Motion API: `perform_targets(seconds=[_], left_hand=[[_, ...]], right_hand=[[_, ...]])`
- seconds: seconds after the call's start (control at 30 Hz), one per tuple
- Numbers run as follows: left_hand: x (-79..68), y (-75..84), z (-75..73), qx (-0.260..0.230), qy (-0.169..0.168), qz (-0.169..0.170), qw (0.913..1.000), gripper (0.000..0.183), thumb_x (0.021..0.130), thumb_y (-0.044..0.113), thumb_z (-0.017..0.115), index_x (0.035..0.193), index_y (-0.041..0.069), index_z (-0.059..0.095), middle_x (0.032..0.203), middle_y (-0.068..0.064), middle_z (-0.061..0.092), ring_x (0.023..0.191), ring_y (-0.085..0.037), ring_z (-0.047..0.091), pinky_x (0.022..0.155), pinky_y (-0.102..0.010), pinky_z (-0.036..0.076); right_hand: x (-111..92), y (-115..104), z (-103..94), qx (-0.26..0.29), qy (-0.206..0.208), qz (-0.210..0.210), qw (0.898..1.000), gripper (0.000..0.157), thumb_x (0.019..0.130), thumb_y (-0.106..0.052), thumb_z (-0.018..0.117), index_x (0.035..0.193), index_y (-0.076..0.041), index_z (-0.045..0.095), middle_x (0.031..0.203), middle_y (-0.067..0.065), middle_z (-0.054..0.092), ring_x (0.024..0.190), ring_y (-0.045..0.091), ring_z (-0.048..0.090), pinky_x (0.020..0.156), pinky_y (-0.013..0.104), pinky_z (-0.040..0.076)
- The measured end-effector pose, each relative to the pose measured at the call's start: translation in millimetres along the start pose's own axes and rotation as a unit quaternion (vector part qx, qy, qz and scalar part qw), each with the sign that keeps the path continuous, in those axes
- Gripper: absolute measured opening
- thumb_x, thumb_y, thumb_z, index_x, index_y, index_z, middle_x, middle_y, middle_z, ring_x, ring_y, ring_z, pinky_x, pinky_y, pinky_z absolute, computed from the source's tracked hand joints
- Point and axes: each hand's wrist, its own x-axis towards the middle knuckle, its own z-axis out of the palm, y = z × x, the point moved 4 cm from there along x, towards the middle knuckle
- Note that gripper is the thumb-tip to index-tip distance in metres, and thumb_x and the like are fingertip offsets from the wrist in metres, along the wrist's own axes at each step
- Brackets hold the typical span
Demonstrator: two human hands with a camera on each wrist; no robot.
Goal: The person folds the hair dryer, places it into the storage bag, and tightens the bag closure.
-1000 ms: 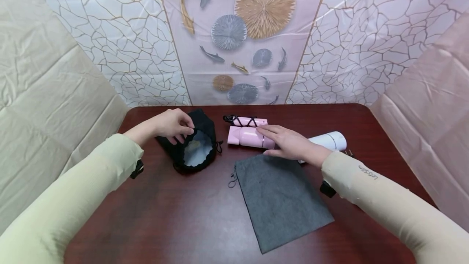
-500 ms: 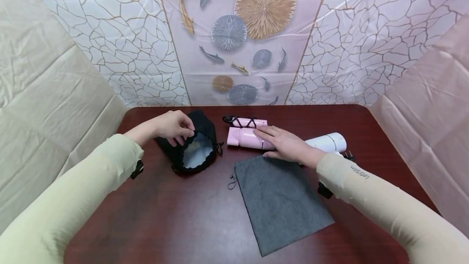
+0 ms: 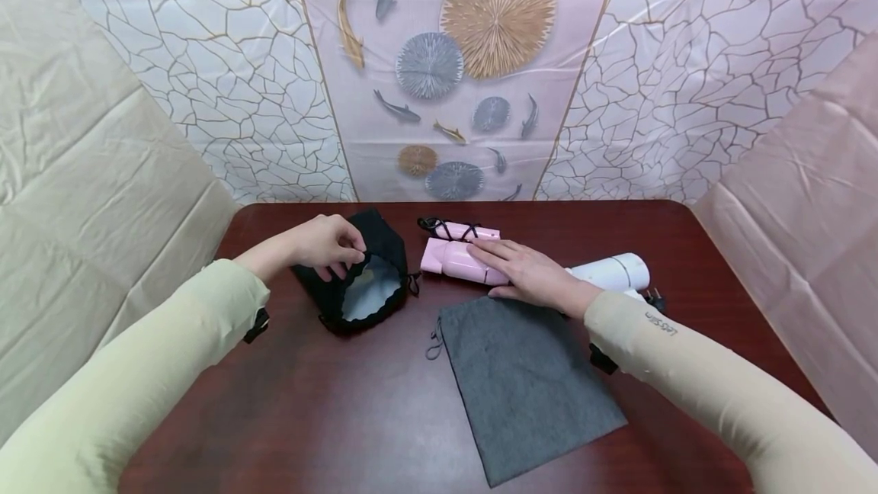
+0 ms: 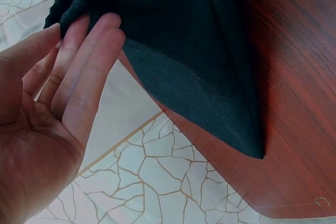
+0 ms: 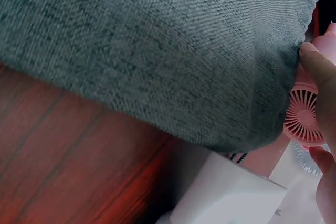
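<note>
My left hand pinches the rim of a black drawstring bag between thumb and forefinger. Its mouth gapes toward me and shows a pale inside; in the left wrist view the other fingers are spread beside the cloth. Over the right end of a pink hair dryer lies my right hand, fingers across the far side and thumb on the near side. The right wrist view shows the dryer's round intake grille between thumb and fingers. Just behind the dryer is a pink handle-like piece wrapped in black cord.
A grey drawstring bag lies flat in front of the right hand. At the right, partly behind that forearm, rests a white cylindrical appliance with a black plug. A patterned cloth backdrop rises behind the table.
My right hand has shifted slightly left, and the pink hair dryer has slid a little left and turned slightly with it. The left hand keeps its hold on the black bag's rim.
</note>
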Motion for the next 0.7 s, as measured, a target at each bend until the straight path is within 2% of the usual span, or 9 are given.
perform_targets(seconds=[0.27, 0.5, 0.7], left_hand=[[-0.4, -2.5, 2.0, -0.008, -0.003, 0.0, 1.0, 0.016, 0.106, 0.013, 0.067, 0.116, 0.004, 0.076, 0.097, -0.011, 0.076, 0.082, -0.022, 0.079, 0.066, -0.039, 0.066], [1.1, -0.5, -4.2, -0.015, -0.009, -0.005, 0.9998, 0.019, 0.107, 0.013, 0.065, 0.12, 0.003, 0.075, 0.101, -0.013, 0.075, 0.084, -0.024, 0.079, 0.068, -0.041, 0.066], [2.0, -1.2, -10.4, -0.03, -0.014, -0.019, 0.9993, 0.022, 0.108, 0.015, 0.065, 0.124, 0.003, 0.073, 0.103, -0.016, 0.074, 0.086, -0.025, 0.079, 0.069, -0.042, 0.066]], right_hand=[[4, -2, 3.8, -0.002, 0.014, 0.001, 1.0, 0.081, 0.093, -0.021, 0.086, 0.161, -0.002, 0.046, 0.163, 0.02, 0.047, 0.144, 0.042, 0.05, 0.116, 0.056, 0.045], [14, -7, -8.3, -0.018, 0.026, -0.015, 0.999, 0.074, 0.09, -0.018, 0.085, 0.155, -0.001, 0.053, 0.155, 0.021, 0.056, 0.137, 0.044, 0.057, 0.114, 0.057, 0.047], [19, -15, -18.4, -0.055, 0.03, -0.038, 0.997, 0.07, 0.089, -0.02, 0.085, 0.15, 0.002, 0.058, 0.149, 0.022, 0.062, 0.136, 0.04, 0.06, 0.115, 0.053, 0.047]])
